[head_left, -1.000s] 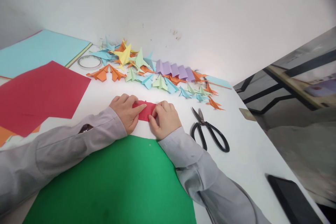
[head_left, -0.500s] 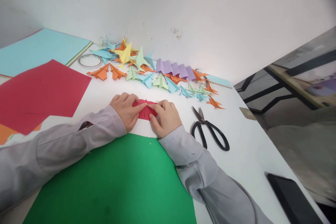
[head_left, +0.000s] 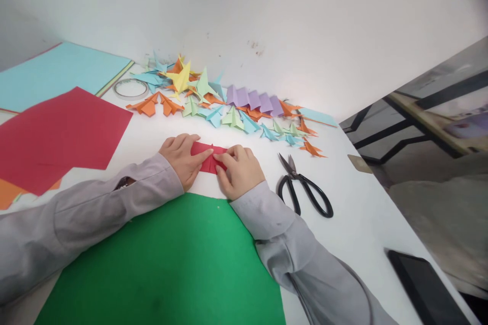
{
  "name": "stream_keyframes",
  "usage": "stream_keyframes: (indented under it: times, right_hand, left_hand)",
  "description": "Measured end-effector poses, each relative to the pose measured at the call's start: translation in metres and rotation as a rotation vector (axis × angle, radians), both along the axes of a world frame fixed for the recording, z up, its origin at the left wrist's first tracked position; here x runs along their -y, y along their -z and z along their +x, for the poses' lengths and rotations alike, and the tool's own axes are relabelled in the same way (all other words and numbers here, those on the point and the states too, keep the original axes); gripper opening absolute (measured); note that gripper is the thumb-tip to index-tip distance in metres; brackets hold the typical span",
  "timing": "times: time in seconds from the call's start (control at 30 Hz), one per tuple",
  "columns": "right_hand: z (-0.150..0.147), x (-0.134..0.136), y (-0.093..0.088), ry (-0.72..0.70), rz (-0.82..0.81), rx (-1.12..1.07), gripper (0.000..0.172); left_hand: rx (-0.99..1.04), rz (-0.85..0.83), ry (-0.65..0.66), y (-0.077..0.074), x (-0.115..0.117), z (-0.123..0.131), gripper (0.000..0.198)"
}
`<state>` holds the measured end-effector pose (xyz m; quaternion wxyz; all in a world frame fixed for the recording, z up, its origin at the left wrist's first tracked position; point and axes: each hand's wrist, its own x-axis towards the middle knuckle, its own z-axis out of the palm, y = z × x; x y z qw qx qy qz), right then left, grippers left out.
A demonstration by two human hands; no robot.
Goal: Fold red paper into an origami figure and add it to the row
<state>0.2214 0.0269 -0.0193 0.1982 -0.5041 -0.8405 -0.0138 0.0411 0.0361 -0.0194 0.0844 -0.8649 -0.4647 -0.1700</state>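
A small piece of folded red paper (head_left: 208, 165) lies flat on the white table, with creases near its middle. My left hand (head_left: 183, 160) holds down its left part, index finger stretched across to the central crease. On the other side, my right hand (head_left: 241, 170) has thumb and index finger closed on the paper just right of that crease; the paper's right end is hidden under this hand. A large green sheet (head_left: 171, 259) lies nearer to me, partly under my sleeves. Black-handled scissors (head_left: 303, 183), blades slightly apart, rest to the right of my right hand.
Several folded paper shapes (head_left: 183, 78) line the wall, with a purple pleated strip (head_left: 253, 100) among them. A tape roll (head_left: 130, 88), a large red sheet (head_left: 72, 137) and light blue sheets (head_left: 64, 73) are on the left. A dark phone-like device (head_left: 423, 284) lies by the right edge.
My right index fingertip has shifted slightly right and down, away from the left one, at the crease. My left hand has barely moved.
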Motion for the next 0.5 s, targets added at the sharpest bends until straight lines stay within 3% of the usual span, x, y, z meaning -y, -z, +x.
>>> stream_keyframes:
  times: [0.17,0.5]
  right_hand:
    - [0.0011,-0.0004,0.0023,-0.009,0.015,0.015,0.028]
    - [0.0009,-0.0006,0.0033,-0.014,0.049,0.000,0.030]
  left_hand:
    - [0.066,-0.034,0.009,0.0004,0.0006,0.0003,0.040]
    - [-0.031,0.000,0.050,-0.0007,-0.0007,0.0000,0.041]
